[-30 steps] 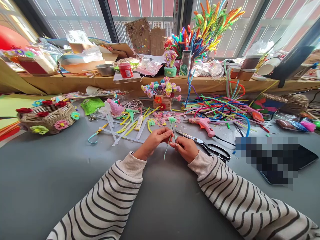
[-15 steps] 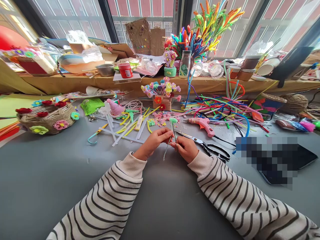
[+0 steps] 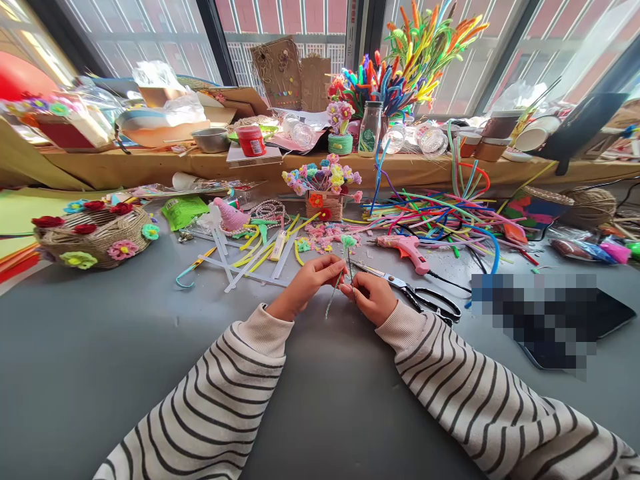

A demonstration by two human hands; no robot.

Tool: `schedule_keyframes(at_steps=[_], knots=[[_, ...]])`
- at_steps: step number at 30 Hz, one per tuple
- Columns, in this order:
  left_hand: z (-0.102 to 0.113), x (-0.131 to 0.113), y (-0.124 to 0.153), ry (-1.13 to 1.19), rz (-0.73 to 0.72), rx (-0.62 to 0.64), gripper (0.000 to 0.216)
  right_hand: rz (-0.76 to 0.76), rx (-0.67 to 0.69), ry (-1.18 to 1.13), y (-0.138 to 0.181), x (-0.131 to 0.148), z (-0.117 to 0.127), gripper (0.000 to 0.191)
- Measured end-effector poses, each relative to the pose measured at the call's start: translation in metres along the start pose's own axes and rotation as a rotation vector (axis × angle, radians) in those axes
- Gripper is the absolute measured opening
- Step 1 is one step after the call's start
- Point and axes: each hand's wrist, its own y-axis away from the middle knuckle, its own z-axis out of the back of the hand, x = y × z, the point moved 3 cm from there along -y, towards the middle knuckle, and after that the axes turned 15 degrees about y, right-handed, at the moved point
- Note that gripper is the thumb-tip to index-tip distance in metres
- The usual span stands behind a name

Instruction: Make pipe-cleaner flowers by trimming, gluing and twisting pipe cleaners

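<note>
A small mint-green crochet flower [image 3: 349, 241] stands upright on a thin dark stem, which my right hand [image 3: 373, 295] pinches low down with its fingers closed. My left hand [image 3: 309, 283], closed as well, grips a thin green yarn strand [image 3: 329, 305] whose loose end dangles below the fingers. The two hands nearly touch above the grey table, and the stem rises between them. Just beyond my right hand lie black-handled scissors [image 3: 425, 298], and behind those a pink glue gun [image 3: 406, 250].
Glue sticks [image 3: 253, 270] and yellow strips lie ahead to the left. A twine basket with flowers [image 3: 107, 248] sits at far left. Behind my hands stands a small box of crochet flowers [image 3: 325, 205]. Pipe cleaners and tubes [image 3: 435, 223] are heaped right; a dark phone [image 3: 615, 312] lies nearby.
The flower has turned and shifted very slightly right, and the strand's loose end has moved a little. Both hands stay nearly in place, with their holds unchanged.
</note>
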Motion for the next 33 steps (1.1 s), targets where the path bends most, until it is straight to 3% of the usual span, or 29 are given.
schedule_keyframes(at_steps=[15,24,33], knots=[[0.0027,-0.0016,-0.0017,-0.022,-0.06,-0.048,0.018,-0.006,0.005,-0.019,0.001,-0.0013,0.0009,0.03],[0.0022,0.0002,-0.0026,-0.157,-0.096,-0.003,0.02,-0.024,0.008,-0.01,0.0008,-0.002,0.0002,0.031],[0.0051,0.0015,-0.0031,-0.136,-0.118,-0.016,0.019,-0.038,-0.023,0.008,-0.0002,-0.004,0.0,0.034]])
